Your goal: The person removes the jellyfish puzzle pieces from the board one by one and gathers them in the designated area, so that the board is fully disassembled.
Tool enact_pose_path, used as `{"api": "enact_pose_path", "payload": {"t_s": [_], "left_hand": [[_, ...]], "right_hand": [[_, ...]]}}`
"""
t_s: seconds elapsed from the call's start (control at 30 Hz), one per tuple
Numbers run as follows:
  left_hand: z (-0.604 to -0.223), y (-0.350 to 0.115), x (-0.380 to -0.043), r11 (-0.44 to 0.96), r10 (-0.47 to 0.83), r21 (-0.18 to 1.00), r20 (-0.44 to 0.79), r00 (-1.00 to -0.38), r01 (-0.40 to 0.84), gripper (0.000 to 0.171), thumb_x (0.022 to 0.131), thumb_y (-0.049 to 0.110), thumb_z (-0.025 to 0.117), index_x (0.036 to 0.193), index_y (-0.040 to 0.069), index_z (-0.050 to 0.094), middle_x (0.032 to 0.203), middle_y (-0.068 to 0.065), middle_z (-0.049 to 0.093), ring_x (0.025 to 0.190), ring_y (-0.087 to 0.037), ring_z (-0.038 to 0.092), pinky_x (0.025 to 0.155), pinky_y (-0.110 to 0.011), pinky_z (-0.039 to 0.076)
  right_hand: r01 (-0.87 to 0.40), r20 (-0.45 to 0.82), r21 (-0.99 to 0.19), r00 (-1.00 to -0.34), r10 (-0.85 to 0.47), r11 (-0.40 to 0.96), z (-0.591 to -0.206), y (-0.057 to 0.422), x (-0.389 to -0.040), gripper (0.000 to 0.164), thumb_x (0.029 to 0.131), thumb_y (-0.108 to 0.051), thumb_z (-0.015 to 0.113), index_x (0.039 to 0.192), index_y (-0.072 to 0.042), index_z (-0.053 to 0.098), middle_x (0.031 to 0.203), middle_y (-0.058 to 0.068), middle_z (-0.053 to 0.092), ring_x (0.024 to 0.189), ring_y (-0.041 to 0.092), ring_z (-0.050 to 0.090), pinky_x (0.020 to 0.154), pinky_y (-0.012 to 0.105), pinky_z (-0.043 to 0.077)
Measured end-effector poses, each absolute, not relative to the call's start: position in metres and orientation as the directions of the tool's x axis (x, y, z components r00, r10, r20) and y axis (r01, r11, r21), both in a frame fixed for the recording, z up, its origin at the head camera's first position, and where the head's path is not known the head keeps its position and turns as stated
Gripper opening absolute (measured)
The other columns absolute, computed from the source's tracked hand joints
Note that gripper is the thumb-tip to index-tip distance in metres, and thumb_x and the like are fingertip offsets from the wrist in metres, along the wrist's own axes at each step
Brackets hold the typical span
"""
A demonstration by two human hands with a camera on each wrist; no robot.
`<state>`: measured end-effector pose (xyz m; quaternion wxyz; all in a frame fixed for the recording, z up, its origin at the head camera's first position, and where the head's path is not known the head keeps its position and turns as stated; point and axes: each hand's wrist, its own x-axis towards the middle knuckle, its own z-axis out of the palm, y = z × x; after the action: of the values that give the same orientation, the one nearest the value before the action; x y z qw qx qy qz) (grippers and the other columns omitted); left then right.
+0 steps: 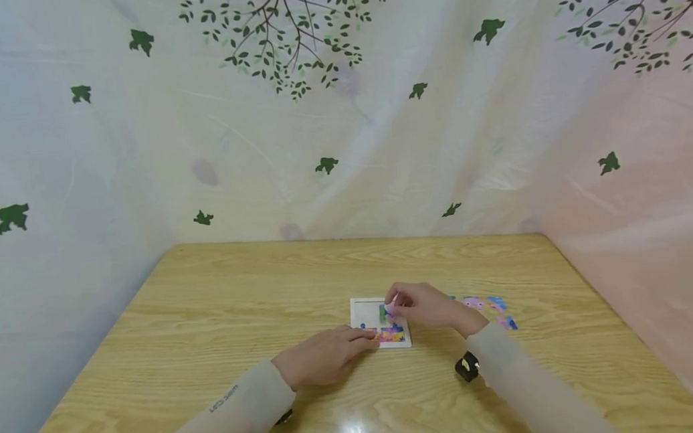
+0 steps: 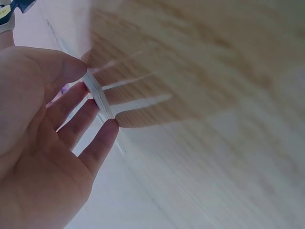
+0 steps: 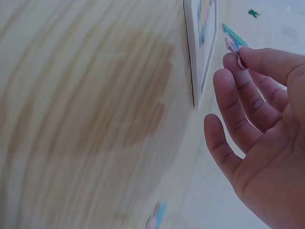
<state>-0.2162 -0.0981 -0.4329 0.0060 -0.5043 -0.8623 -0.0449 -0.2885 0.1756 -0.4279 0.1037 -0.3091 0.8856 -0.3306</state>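
Note:
A white-framed jigsaw puzzle tray (image 1: 382, 347) lies on the table, with colourful pieces along its near side. My left hand (image 1: 327, 355) rests at its near left. In the left wrist view, the thumb and fairly straight fingertips of that hand (image 2: 57, 119) touch the white frame's edge (image 2: 99, 95). Over the tray's right part, my right hand (image 1: 426, 305) pinches a puzzle piece (image 1: 383, 313) with green and pink on it. The right wrist view shows this piece (image 3: 233, 42) tilted between thumb and index finger of the right hand (image 3: 267, 114), raised off the tray (image 3: 192, 57).
Several loose puzzle pieces (image 1: 497, 305) lie right of the tray, partly behind the right hand. The wooden table (image 1: 236, 284) meets a leaf-patterned curtain (image 1: 257, 149) at the back and sides. A black device (image 1: 468, 367) sits by the right wrist.

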Motion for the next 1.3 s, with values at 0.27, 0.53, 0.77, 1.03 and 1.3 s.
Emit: {"api": "enact_pose_path", "payload": {"t_s": [0.27,0.53,0.77,1.03,1.3], "left_hand": [[-0.434,-0.097,-0.216,0.490,0.868,0.065,0.058,-0.493,0.869,0.039,0.106,0.008,0.056,0.145,0.007,0.058,0.153,-0.010,0.054,0.138,-0.025,0.054,0.115,-0.036,0.043],[-0.436,-0.097,-0.216,0.482,0.873,0.044,0.064,-0.484,0.875,0.038,0.106,0.010,0.058,0.144,0.008,0.059,0.152,-0.008,0.055,0.136,-0.024,0.056,0.114,-0.034,0.044],[-0.434,-0.098,-0.216,0.483,0.872,0.054,0.063,-0.486,0.874,0.037,0.107,0.010,0.057,0.144,0.008,0.059,0.152,-0.009,0.055,0.136,-0.025,0.056,0.113,-0.035,0.045],[-0.433,-0.097,-0.215,0.495,0.866,0.057,0.044,-0.498,0.867,0.038,0.107,0.010,0.057,0.145,0.008,0.058,0.153,-0.008,0.054,0.138,-0.025,0.054,0.115,-0.035,0.043],[-0.432,-0.095,-0.215,0.510,0.853,0.116,0.058,-0.519,0.852,0.035,0.107,0.007,0.053,0.141,0.009,0.061,0.151,-0.009,0.056,0.136,-0.025,0.055,0.115,-0.035,0.043]], "right_hand": [[-0.420,0.006,-0.683,-0.821,-0.571,0.597,-0.423,0.226,-0.287,0.013,0.105,-0.021,0.063,0.113,-0.011,0.065,0.087,0.005,0.067,0.072,0.012,0.054,0.062,0.026,0.047],[-0.318,-0.061,-0.695,-0.867,-0.494,0.645,-0.419,0.262,-0.279,0.016,0.104,-0.026,0.065,0.111,-0.011,0.067,0.089,0.003,0.068,0.069,0.017,0.056,0.056,0.028,0.049],[-0.318,-0.068,-0.709,-0.858,-0.510,0.630,-0.423,0.281,-0.275,0.014,0.103,-0.018,0.067,0.108,-0.005,0.064,0.087,0.006,0.070,0.070,0.015,0.057,0.058,0.025,0.048],[-0.304,-0.088,-0.684,-0.868,-0.489,0.663,-0.429,0.285,-0.273,0.014,0.102,-0.018,0.068,0.105,-0.005,0.067,0.090,0.002,0.069,0.074,0.016,0.059,0.061,0.026,0.051],[-0.323,-0.089,-0.644,-0.868,-0.488,0.693,-0.433,0.288,-0.276,0.015,0.100,-0.019,0.071,0.104,-0.006,0.070,0.089,-0.001,0.065,0.071,0.012,0.055,0.062,0.024,0.049]]}}
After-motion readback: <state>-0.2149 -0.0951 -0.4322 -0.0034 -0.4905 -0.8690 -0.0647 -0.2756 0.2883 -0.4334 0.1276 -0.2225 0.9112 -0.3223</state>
